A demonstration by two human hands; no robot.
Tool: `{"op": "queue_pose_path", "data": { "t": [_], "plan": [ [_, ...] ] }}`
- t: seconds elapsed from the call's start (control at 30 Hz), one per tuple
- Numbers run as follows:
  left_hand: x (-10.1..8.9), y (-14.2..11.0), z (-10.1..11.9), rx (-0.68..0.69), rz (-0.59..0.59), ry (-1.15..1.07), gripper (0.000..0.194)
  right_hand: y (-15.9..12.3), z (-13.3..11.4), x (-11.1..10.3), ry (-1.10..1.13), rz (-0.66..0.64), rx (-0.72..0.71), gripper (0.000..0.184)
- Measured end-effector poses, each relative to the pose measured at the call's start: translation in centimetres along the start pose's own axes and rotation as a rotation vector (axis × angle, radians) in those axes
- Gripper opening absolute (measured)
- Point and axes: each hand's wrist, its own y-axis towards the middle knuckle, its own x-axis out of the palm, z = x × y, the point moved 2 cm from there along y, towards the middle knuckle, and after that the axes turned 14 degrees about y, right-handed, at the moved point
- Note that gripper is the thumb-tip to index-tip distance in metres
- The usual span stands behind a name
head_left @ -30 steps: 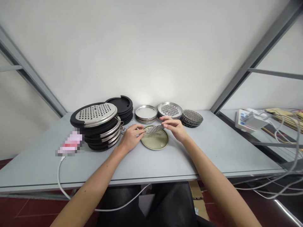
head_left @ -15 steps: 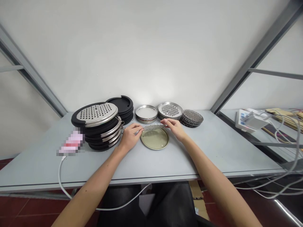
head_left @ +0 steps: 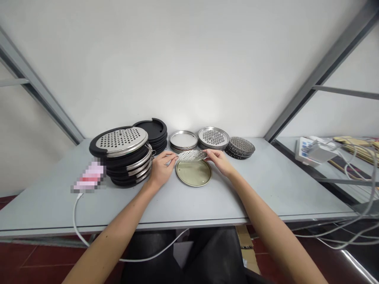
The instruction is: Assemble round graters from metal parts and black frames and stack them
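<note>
Between my two hands a round perforated metal grater disc is held tilted by its edges. My left hand pinches its left edge, and my right hand grips the right edge. Below and in front of the disc, a shallow round tray with a greenish-gold face lies flat on the table; its far edge is partly covered by the disc. Behind my right hand sits a pile of loose grater discs. A stack of rimmed trays topped by a grater disc stands beside that pile.
A tall stack of black-rimmed grater assemblies stands on the grey table at left, with black rings behind. Plain silver trays are stacked at the back middle. A white cable runs off the front edge. A power strip sits far right.
The grater disc has tilted, so its perforated face now shows more broadly. Both hands keep hold of its edges and stay nearly in place.
</note>
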Motion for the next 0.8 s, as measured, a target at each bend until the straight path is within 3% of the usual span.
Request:
{"op": "queue_pose_path", "data": {
  "t": [0.47,0.8],
  "plan": [
    [-0.08,-0.07,0.02,0.045,0.014,0.009,0.015,-0.19,-0.39,0.05,-0.009,-0.057,0.0,0.039],
    [0.32,-0.29,0.48,0.103,-0.133,-0.094,0.012,0.02,-0.18,-0.12,-0.06,0.031,0.075,0.038]
  ]
}}
